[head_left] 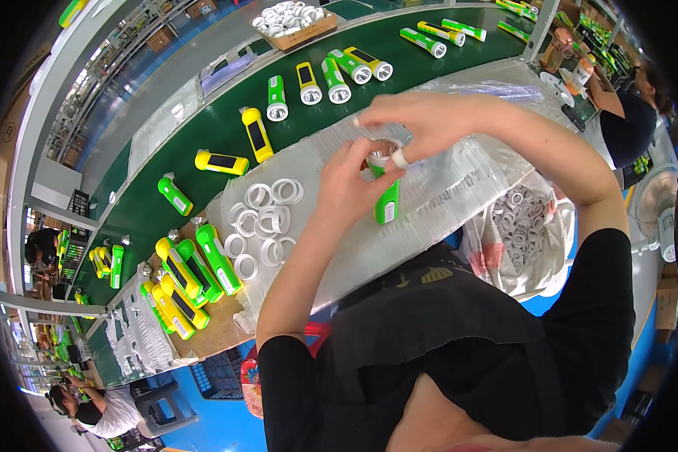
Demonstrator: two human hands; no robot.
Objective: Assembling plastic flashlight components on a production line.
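My left hand grips a green flashlight round its upper end, with the shiny reflector facing up. Over that head arches my right hand, fingers apart and slightly blurred, the thumb beside the rim. White bands show at its thumb and a fingertip; whether the thumb one is tape or a ring is unclear. Left of my left hand, several loose white plastic rings lie on the plastic-wrapped work surface. A group of green and yellow flashlights lies at the surface's left end.
Beyond runs a green conveyor belt carrying spaced flashlights. A cardboard box of white rings stands at the far side. To the right, near my body, hangs a sack of rings. Other people work at both sides.
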